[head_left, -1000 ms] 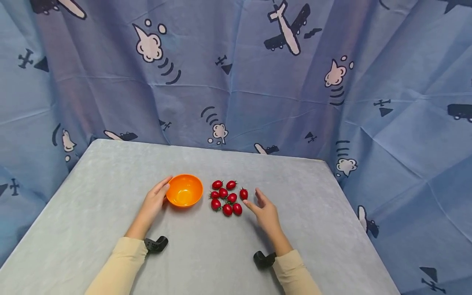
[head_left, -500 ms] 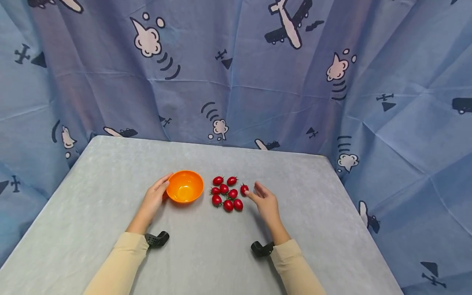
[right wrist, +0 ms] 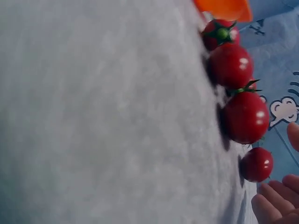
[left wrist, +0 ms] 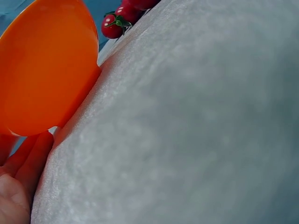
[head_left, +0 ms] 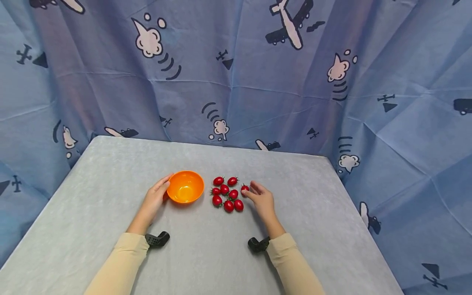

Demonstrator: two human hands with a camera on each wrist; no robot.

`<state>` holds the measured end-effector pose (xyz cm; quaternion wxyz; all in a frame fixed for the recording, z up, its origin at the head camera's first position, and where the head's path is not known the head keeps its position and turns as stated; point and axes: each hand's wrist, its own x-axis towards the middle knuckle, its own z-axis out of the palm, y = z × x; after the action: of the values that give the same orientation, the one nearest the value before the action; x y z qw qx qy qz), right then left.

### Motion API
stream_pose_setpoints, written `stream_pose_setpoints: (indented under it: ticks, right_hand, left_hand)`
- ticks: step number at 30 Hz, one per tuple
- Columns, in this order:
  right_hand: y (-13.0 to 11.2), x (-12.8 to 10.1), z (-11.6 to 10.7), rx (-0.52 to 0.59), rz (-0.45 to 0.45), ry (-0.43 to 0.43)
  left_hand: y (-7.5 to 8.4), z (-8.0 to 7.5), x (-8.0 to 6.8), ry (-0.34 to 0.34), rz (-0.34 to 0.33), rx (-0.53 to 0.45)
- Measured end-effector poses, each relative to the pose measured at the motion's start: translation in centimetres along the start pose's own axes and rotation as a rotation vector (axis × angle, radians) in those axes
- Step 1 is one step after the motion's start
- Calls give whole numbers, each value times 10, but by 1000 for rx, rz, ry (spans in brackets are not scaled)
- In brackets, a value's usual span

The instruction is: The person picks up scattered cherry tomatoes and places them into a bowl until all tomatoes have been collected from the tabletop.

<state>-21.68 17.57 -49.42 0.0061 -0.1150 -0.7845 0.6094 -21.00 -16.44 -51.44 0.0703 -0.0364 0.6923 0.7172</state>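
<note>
An orange bowl (head_left: 185, 187) stands on the grey table (head_left: 110, 172). My left hand (head_left: 159, 191) rests against its left side, thumb up by the rim, fingers fairly straight. The left wrist view shows those fingers (left wrist: 25, 163) touching the bowl (left wrist: 44, 70) near its base. Several red cherry tomatoes (head_left: 225, 193) lie in a cluster right of the bowl. My right hand (head_left: 251, 191) reaches the rightmost tomato (head_left: 244, 189), thumb and forefinger on either side of it. In the right wrist view this tomato (right wrist: 256, 164) sits just off the fingertips (right wrist: 273, 203), a small gap showing.
A blue curtain (head_left: 236, 73) printed with planes and clouds hangs close behind the table and on both sides. Black wrist camera mounts (head_left: 157, 239) sit at both cuffs. Bare grey tabletop spreads in front of the bowl and to the far left and right.
My right hand has moved left and forward, from beside the cluster to the rightmost tomato, its fingers closing in. The left hand stays at the bowl. The head view shifted slightly.
</note>
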Motion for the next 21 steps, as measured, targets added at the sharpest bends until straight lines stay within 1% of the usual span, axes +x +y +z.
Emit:
stream_pose_setpoints:
  ticks: [4, 10, 21]
  right_hand:
    - [0, 3, 4, -29, -3, -3]
    - [1, 7, 6, -26, 3, 20]
    - [6, 11, 7, -52, -23, 26]
  left_hand:
    - [-2, -1, 0, 1, -2, 8]
    - [-4, 0, 2, -7, 11, 16]
    - [-3, 1, 1, 1, 2, 15]
